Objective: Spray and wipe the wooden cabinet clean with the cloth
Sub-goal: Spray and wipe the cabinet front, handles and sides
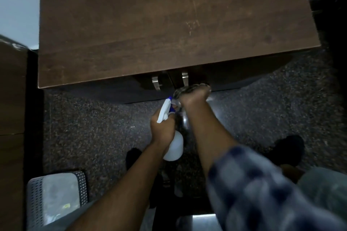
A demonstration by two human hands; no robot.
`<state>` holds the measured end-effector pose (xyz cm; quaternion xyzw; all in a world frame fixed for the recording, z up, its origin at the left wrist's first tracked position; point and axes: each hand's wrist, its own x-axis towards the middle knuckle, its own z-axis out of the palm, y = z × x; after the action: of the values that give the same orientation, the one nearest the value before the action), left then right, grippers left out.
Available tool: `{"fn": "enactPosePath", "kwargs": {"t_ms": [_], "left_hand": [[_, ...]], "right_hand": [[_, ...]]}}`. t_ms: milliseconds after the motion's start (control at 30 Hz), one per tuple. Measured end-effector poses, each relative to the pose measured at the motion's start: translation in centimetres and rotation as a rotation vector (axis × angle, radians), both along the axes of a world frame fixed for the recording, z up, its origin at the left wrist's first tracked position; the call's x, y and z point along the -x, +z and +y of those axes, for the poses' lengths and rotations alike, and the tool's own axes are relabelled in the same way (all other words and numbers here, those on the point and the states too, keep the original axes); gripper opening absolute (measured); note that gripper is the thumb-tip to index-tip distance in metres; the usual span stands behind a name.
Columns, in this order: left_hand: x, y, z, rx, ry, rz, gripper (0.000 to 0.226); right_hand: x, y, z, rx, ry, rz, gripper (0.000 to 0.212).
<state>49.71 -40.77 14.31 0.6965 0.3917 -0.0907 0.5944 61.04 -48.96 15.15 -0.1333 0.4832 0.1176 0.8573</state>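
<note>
A dark brown wooden cabinet fills the upper part of the head view, seen from above, with two metal door handles on its front. My left hand grips a white spray bottle with a blue and white trigger head pointing at the cabinet front. My right hand reaches under the top's front edge and holds a patterned cloth against the right door, just right of the handles. The fingers of that hand are hidden behind the cloth.
Speckled dark floor lies below the cabinet. A perforated metal bin stands at the lower left. Another wooden unit runs along the left edge. My feet are on the floor close to the cabinet.
</note>
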Motion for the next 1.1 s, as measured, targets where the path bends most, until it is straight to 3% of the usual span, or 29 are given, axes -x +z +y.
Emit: {"fn": "enactPosePath", "kwargs": {"t_ms": [133,267,367,533,633,700,800,900,967,1100], "left_hand": [[-0.8,-0.4,0.1,0.053,-0.025,0.05,0.05],[-1.1,-1.1,-0.4,0.066,-0.067,0.048,0.049],[-1.5,-2.1,-0.3,0.043,-0.133,0.026,0.055],[-1.6,-2.1,0.0,0.026,-0.11,0.032,0.05],[-1.6,-2.7,0.5,0.034,-0.109,0.039,0.057],[-1.3,-3.5,0.7,0.025,-0.098,0.076,0.046],[-1.0,-3.4,1.2,0.018,-0.056,0.084,0.027],[-1.0,-3.4,2.1,0.014,-0.055,0.074,0.054],[-0.7,-3.7,1.9,0.029,-0.071,0.076,0.059],[-0.5,-2.8,1.6,0.088,-0.124,0.061,0.046]], "right_hand": [[0.3,-2.8,-3.1,0.192,0.139,0.069,0.041],[1.1,-4.7,-6.9,0.247,-0.056,-0.008,0.044],[0.0,-5.3,-6.7,0.175,-0.092,-0.05,0.044],[0.4,-5.3,-1.8,0.057,0.182,0.024,0.059],[0.8,-6.0,-1.7,0.039,-0.092,-0.041,0.049],[1.2,-6.9,-0.3,0.038,-0.121,-0.051,0.06],[0.6,-6.9,1.4,-0.01,0.105,-0.008,0.06],[0.6,-7.5,-0.2,0.04,0.008,0.039,0.041],[0.5,-8.3,-0.3,0.069,-0.043,-0.005,0.053],[-1.3,-7.7,-0.4,0.098,-0.002,0.029,0.069]]}}
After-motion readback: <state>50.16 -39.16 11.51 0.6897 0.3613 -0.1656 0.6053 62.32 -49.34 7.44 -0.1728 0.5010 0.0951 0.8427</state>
